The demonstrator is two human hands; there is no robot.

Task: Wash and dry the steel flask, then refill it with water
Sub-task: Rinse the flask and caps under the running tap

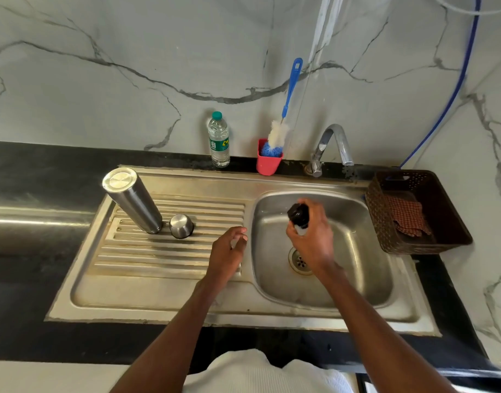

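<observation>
The right hand (310,236) has its grip closed around a small dark stopper (299,215), apparently the flask's inner plug, held above the basin of the sink (342,290); its lower part is hidden in the fingers. Directly below this grip lies the drain (300,260), and beyond it, at the back edge, the tap (333,143), from which no water can be seen running. Just to the left of the grip, the left hand (228,252) hovers over the drainboard's edge with fingers loosely spread, holding nothing.

Further left of both hands, the steel flask (133,201) stands upside down on the ribbed drainboard, base up, and its steel cap (181,226) sits inverted just beside it. That placement suggests the body and cap have been washed and left to drain, though whether they are dry cannot be told.

Behind the grip, against the wall, a red cup (267,163) holds a blue-handled bottle brush (283,129), with a plastic water bottle (219,140) beside it on the counter (30,168). To the right of the grip, a brown basket (385,228) holds a checked cloth (408,215), lying unused.

By my reading, the stopper is the last of 3 parts being cleaned; drying with the cloth, refilling and reassembly all appear to remain.
</observation>
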